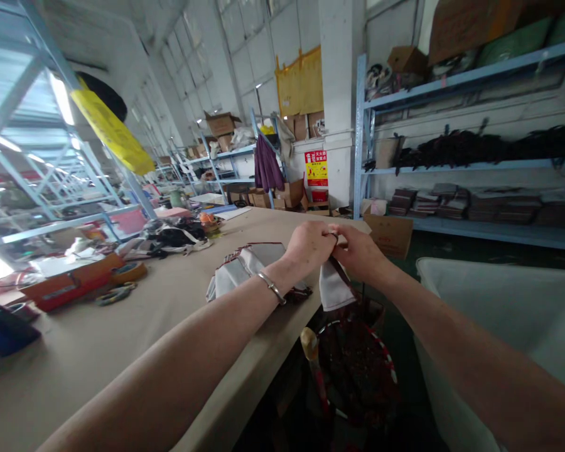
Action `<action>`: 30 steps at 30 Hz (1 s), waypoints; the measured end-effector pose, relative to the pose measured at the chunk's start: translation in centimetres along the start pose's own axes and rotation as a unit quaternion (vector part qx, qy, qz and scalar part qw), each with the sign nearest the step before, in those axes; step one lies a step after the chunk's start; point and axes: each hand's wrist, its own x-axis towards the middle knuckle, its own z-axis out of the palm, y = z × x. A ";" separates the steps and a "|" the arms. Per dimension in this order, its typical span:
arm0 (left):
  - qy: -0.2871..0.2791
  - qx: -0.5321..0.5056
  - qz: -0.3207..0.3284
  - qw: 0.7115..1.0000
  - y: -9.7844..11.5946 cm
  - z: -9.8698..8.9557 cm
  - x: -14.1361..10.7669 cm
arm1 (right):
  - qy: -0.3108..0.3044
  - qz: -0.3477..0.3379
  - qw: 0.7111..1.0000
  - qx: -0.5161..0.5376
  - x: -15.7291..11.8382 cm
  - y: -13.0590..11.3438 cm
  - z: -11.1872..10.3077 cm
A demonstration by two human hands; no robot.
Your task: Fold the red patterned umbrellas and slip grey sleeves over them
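Past the table's right edge, a light grey fabric piece (334, 290) with dark brown trim hangs from my fingers. My left hand (312, 242), with a silver bracelet at its wrist, is closed at the top of the piece. Beside it, my right hand (361, 251) pinches the same end, and the fingertips of both hands meet there. What lies right between the fingertips is partly hidden. A pile of similar grey fabric pieces (238, 271) with brown edges rests on the table (169, 320), partly behind my left forearm.
Below the table edge stands a round container (358, 370) with dark contents, a pale-topped handle (309, 344) next to it. A large white bin (494, 301) is at right. Tape, scissors (116, 294) and an orange box (70, 282) lie at left. Shelves (475, 166) line the wall.
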 end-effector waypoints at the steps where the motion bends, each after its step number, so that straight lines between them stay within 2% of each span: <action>1: 0.022 -0.001 0.004 1.000 0.3 0.1 0.0 | 0.015 0.007 1.000 0.002 0.0 0.0 -0.4; 3: 0.056 -0.004 0.008 0.998 0.8 0.3 0.0 | 0.031 0.048 0.997 0.056 -0.3 0.1 -1.2; 6: 0.075 -0.029 0.021 0.997 1.9 1.0 0.1 | 0.023 0.116 0.976 0.182 -1.6 0.2 -1.9; 10: 0.089 -0.070 0.005 0.994 3.2 2.4 -0.3 | -0.046 0.152 0.964 0.215 -4.4 0.7 -1.6; 12: 0.090 -0.082 -0.002 0.993 3.7 3.3 -0.8 | -0.065 0.178 0.949 0.251 -5.8 1.2 -1.2; 15: 0.057 -0.102 -0.020 0.993 4.1 4.4 -1.5 | -0.050 0.216 0.922 0.318 -7.1 2.4 -0.5; 19: 0.000 -0.118 -0.072 0.990 4.3 5.8 -2.5 | -0.051 0.191 0.957 0.212 -7.9 4.2 0.0; 22: -0.011 -0.124 -0.096 0.987 3.8 7.0 -3.0 | -0.077 0.174 0.971 0.144 -8.7 5.1 -0.2; 25: -0.009 -0.123 -0.111 0.986 2.7 8.4 -3.8 | -0.151 0.179 0.966 0.108 -9.6 6.5 -1.7; 28: -0.017 -0.108 -0.097 0.989 1.4 10.0 -5.1 | -0.267 0.174 0.941 0.109 -10.0 8.9 -4.2; 30: -0.036 -0.114 -0.076 0.990 0.8 11.0 -6.1 | -0.298 0.159 0.938 0.071 -10.0 10.5 -5.7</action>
